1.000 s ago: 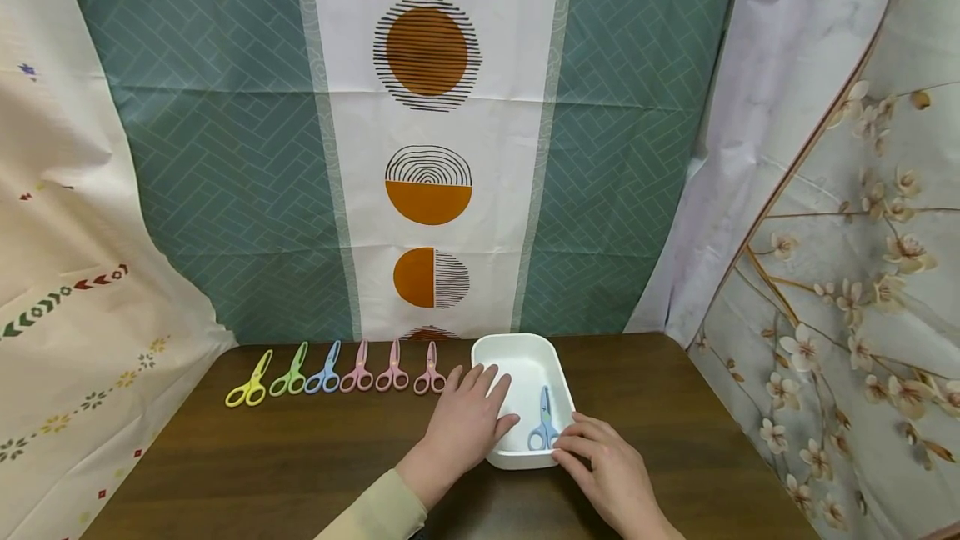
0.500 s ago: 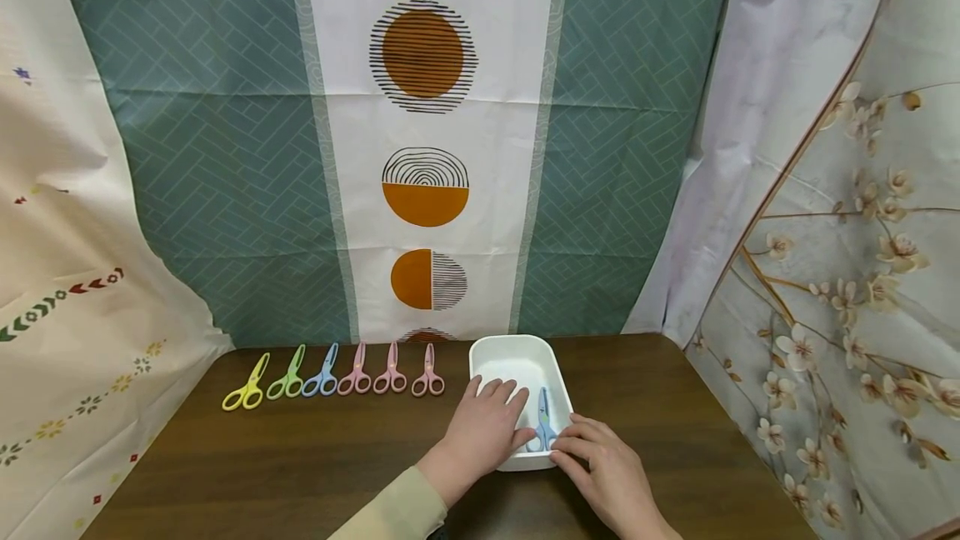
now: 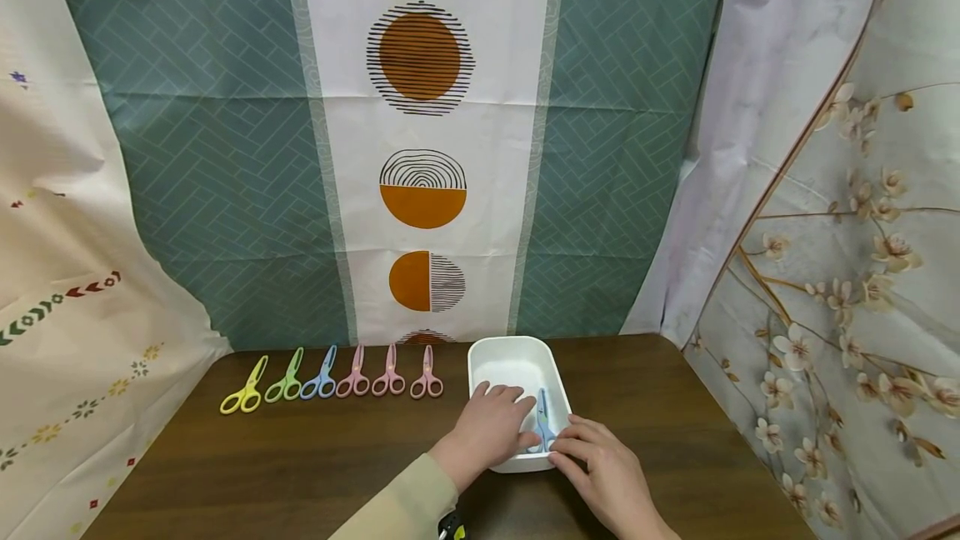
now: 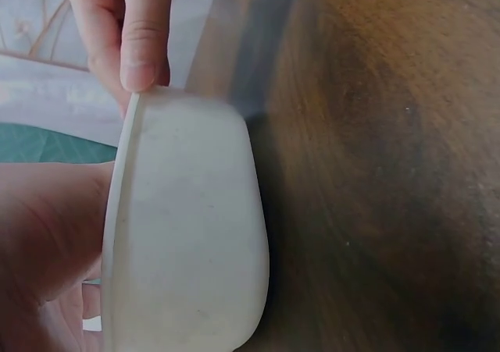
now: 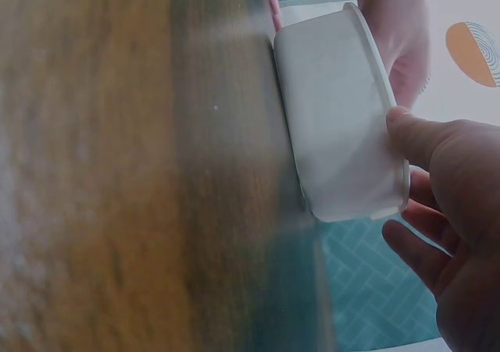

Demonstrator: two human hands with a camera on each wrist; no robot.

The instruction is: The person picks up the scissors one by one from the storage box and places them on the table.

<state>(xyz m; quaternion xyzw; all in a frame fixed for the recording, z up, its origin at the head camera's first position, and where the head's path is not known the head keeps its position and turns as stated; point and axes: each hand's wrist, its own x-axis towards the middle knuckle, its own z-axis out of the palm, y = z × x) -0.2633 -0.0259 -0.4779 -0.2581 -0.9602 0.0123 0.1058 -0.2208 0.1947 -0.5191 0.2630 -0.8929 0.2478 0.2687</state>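
Observation:
A white rectangular tray [image 3: 516, 465] stands on the brown table, and blue scissors [image 3: 543, 417] lie in its near right part. My left hand [image 3: 491, 425] reaches over the tray's left rim into it, fingers apart and slightly bent, thumb beside the scissors' handles. It partly covers those handles, and I see nothing held in it. At the near right corner, my right hand [image 3: 603, 469] grips the tray's rim. In the right wrist view its thumb lies on the rim of the tray [image 5: 336, 118], with the other fingers along the side.
Left of the tray, scissors lie in a row at the table's back: yellow scissors [image 3: 243, 396], green scissors [image 3: 285, 387], blue scissors [image 3: 318, 384] and three pink ones, the rightmost pink scissors [image 3: 427, 383] nearest the tray. A patterned curtain [image 3: 600, 190] hangs behind the table [image 3: 337, 457].
My left hand has moved right, from the tray's left edge to over its inside, and its fingers bend a little more. The right hand keeps its place on the rim.

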